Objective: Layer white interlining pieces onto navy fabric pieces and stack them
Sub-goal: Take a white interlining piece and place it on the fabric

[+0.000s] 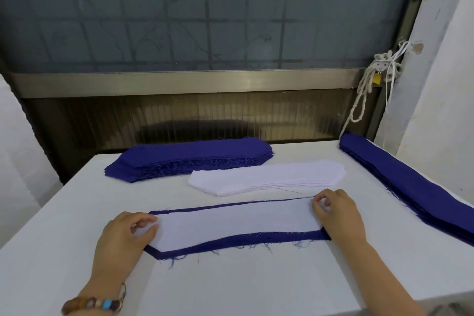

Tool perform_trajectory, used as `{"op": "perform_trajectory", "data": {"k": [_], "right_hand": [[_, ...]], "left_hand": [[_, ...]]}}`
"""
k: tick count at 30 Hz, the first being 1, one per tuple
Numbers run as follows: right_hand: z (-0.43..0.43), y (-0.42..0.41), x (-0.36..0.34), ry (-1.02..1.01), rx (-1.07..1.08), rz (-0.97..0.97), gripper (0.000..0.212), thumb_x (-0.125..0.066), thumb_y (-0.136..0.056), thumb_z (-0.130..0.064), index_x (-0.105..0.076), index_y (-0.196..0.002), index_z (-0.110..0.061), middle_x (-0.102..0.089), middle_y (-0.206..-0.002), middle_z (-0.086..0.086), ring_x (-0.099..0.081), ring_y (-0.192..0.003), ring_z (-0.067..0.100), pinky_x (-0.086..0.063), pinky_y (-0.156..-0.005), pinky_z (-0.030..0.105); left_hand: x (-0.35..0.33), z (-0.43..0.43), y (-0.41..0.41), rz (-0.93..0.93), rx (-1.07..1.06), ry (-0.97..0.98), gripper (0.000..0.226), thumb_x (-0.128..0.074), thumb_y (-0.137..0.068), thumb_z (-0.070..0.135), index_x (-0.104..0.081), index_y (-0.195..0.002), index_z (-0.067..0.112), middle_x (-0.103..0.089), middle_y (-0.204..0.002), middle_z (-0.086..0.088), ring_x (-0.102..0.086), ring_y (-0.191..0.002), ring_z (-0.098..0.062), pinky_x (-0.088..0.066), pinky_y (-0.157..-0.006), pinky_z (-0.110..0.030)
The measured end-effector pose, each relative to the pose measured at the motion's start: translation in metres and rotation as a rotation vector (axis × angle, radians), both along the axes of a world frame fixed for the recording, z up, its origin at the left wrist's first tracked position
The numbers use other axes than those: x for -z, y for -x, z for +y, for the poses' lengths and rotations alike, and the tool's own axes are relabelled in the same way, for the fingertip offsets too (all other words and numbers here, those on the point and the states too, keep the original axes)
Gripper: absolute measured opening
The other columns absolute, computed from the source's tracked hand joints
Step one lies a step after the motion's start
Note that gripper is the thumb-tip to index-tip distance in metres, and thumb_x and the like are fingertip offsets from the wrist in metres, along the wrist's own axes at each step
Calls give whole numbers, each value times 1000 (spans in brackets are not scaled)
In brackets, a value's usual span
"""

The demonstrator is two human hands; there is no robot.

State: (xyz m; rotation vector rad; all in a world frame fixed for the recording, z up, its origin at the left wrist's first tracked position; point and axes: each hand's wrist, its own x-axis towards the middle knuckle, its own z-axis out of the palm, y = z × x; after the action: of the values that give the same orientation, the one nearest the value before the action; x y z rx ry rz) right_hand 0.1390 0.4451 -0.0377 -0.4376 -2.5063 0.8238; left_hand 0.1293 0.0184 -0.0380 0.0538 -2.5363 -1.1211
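A white interlining piece (230,222) lies on a navy fabric piece (256,238) in the middle of the white table, with the navy showing as a frayed border around it. My left hand (123,236) pinches the left end of the interlining between thumb and fingers. At the right end, my right hand (338,213) pinches the interlining in the same way. Behind them lie a stack of white interlining pieces (266,178) and a stack of navy pieces (189,159).
A long stack of navy fabric (410,182) runs along the table's right edge. The white table (243,282) ends close in front of me. A window frame (179,81) and a hanging white cord (366,90) stand behind the table.
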Motion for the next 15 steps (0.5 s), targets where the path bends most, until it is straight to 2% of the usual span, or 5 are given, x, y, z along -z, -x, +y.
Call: {"op": "perform_trajectory", "data": {"k": [4,6,9,12,15], "right_hand": [[-2,0,0,-75,23,-49,14,-69,-83,-36,-63,-88,-25,-50,-86,-6,-46,-88,18,-41,-69,30],[-7,0,-2,-178,42,3,9,-71,-82,-29,-66,-84,-20,-52,-82,-2,-45,-81,20,-42,-66,33],[-21,4,-8,-259,-19,29,6,-71,-80,-17,-67,-76,-18,-55,-76,1,-47,-73,23,-45,-64,36],[-44,14,-15,-194,-208,-64,8,-65,-87,-18,-64,-82,-24,-55,-82,-5,-54,-77,14,-45,-67,25],[-72,33,-24,-99,-347,-97,7,-60,-92,-19,-64,-88,-24,-57,-89,-6,-56,-73,5,-42,-63,12]], "left_hand": [[0,-2,1,-37,22,-14,19,-76,-81,14,-72,-85,32,-64,-90,9,-57,-86,-12,-45,-76,-30],[0,-5,3,-73,45,-6,21,-75,-82,13,-71,-85,34,-63,-90,8,-57,-87,-11,-44,-77,-29],[-5,-9,10,-121,66,-13,22,-72,-84,12,-71,-82,33,-63,-86,7,-58,-82,-8,-42,-71,-21],[-15,-7,25,-162,-6,8,23,-66,-87,15,-69,-75,34,-66,-80,11,-59,-76,-6,-43,-66,-22],[-26,-2,42,-143,-40,17,25,-63,-89,13,-68,-76,34,-67,-87,9,-58,-81,-5,-43,-71,-27]]}}
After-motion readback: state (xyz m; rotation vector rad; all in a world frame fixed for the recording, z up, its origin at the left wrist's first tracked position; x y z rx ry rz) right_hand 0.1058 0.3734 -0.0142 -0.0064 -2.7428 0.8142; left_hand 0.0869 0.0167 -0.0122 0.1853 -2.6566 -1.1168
